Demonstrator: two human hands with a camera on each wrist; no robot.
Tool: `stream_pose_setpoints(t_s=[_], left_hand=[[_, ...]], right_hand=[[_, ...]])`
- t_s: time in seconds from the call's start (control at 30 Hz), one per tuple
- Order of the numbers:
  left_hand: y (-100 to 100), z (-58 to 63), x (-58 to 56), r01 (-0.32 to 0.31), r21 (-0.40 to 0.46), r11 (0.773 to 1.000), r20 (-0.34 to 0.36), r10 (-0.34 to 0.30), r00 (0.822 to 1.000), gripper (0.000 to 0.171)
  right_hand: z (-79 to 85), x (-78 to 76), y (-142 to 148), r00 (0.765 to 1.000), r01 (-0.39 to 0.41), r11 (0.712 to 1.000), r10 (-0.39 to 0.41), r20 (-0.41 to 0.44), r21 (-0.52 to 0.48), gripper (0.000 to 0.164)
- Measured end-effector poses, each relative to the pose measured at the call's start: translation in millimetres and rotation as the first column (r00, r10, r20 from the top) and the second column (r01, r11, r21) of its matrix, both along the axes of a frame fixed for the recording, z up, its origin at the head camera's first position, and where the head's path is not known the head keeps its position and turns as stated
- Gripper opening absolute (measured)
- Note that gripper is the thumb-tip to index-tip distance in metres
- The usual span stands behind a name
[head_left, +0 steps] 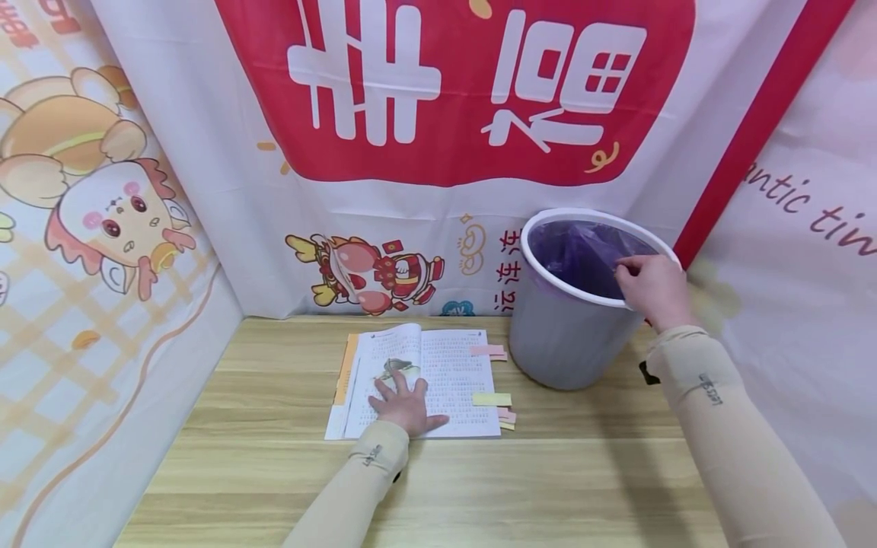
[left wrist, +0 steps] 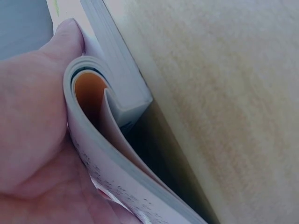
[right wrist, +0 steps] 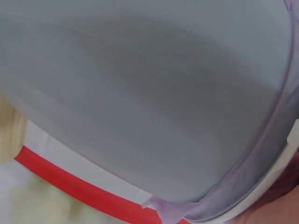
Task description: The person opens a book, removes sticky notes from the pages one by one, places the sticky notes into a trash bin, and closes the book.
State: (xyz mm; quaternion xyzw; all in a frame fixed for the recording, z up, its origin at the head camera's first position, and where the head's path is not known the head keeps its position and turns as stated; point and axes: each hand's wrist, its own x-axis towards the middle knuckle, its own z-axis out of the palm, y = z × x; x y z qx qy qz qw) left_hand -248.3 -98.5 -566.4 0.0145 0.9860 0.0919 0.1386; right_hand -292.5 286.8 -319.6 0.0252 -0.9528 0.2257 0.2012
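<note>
An open book (head_left: 452,380) lies on the table, its pages printed with small text and a picture. Pink and yellow sticky tabs (head_left: 492,399) stick out along its right edge. My left hand (head_left: 406,411) rests spread on the lower pages, near the fold. In the left wrist view the book's pages (left wrist: 135,163) curve beside that palm. Over the near right rim of a grey bin (head_left: 565,342) with a purple liner (head_left: 582,243), my right hand (head_left: 654,285) reaches inward, fingertips bent together. Whether something small is between them cannot be made out.
The wooden table (head_left: 479,487) runs up to a white and red printed cloth (head_left: 425,205) at the back. Another patterned cloth (head_left: 103,304) hangs at the left. The bin stands at the table's right rear, close to the back cloth.
</note>
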Motion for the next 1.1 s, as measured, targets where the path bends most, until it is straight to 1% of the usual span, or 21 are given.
stream_pose_setpoints(t_s=[0.13,0.27,0.33,0.4,0.43,0.47,0.53,0.57,0.63,0.67,0.7,0.77,0.83,0.87,0.9,0.97,1.03,1.1], left_hand=[[0,-1.1,-0.7,-0.004,0.003,1.000,0.005,0.004,1.000,0.097],[0,-3.1,-1.1,-0.010,0.004,1.000,0.002,0.010,1.000,0.099],[0,-5.1,-1.7,-0.014,0.006,1.000,0.001,0.014,1.000,0.100],[0,-8.1,-2.6,-0.016,0.011,1.000,-0.007,0.016,1.000,0.099],[0,-9.2,-2.9,-0.017,0.012,1.000,-0.008,0.017,1.000,0.099],[0,-10.5,-3.8,-0.019,0.012,1.000,-0.009,0.019,1.000,0.099],[0,-10.3,-3.9,-0.016,0.015,1.000,-0.014,0.016,1.000,0.098],[0,-9.5,-3.7,-0.014,0.018,1.000,-0.020,0.015,1.000,0.097],[0,-7.7,-3.6,-0.014,0.021,1.000,-0.018,0.014,1.000,0.096],[0,-6.9,-3.6,-0.013,0.021,1.000,-0.015,0.014,1.000,0.096],[-1,-6.4,-3.5,-0.012,0.023,1.000,-0.020,0.012,1.000,0.095],[-1,-5.7,-3.5,-0.009,0.026,1.000,-0.023,0.010,1.000,0.095],[-1,-6.0,-4.4,-0.007,0.025,1.000,-0.019,0.008,1.000,0.096],[-1,-6.2,-4.8,-0.006,0.023,1.000,-0.014,0.006,1.000,0.096],[-1,-5.7,-4.7,-0.005,0.026,1.000,-0.019,0.005,1.000,0.096],[-1,-4.8,-4.7,-0.003,0.020,1.000,-0.008,0.004,1.000,0.097],[0,-2.3,-3.4,-0.004,0.012,1.000,0.007,0.004,1.000,0.097],[0,1.6,-1.2,-0.002,0.009,1.000,0.011,0.002,1.000,0.097]], right_hand=[[3.3,2.7,-1,1.000,0.001,1.000,-0.001,-0.029,-0.002,0.034],[9.9,10.4,-8,0.999,-0.005,0.999,0.003,-0.046,-0.046,0.034],[14.3,16.7,-15,0.995,-0.024,0.998,0.018,-0.095,-0.065,0.033],[18.0,24.9,-24,0.982,-0.049,0.996,0.035,-0.187,-0.072,0.029],[19.3,29.2,-29,0.966,-0.068,0.995,0.049,-0.252,-0.067,0.026],[20.2,33.7,-34,0.945,-0.091,0.994,0.069,-0.320,-0.056,0.024],[21.0,43.2,-46,0.884,-0.151,0.988,0.121,-0.451,-0.031,0.019],[20.1,47.5,-51,0.852,-0.182,0.983,0.154,-0.500,-0.008,0.019],[15.8,55.6,-61,0.789,-0.264,0.964,0.234,-0.568,0.030,0.018],[12.4,59.1,-65,0.758,-0.308,0.950,0.276,-0.591,0.048,0.019],[8.5,63.0,-70,0.737,-0.348,0.935,0.314,-0.598,0.062,0.020],[-2.3,69.8,-77,0.704,-0.415,0.906,0.376,-0.602,0.081,0.022],[-16.0,74.7,-85,0.683,-0.472,0.878,0.422,-0.596,0.080,0.023],[-24.0,76.5,-88,0.682,-0.490,0.869,0.437,-0.586,0.077,0.023],[-32.3,78.3,-91,0.688,-0.504,0.861,0.449,-0.571,0.070,0.023],[-51.6,79.2,-97,0.692,-0.530,0.846,0.470,-0.548,0.055,0.023],[-72.9,81.2,-101,0.713,-0.537,0.843,0.480,-0.511,0.043,0.024],[-94.9,84.5,-104,0.746,-0.530,0.848,0.480,-0.462,0.024,0.025]])
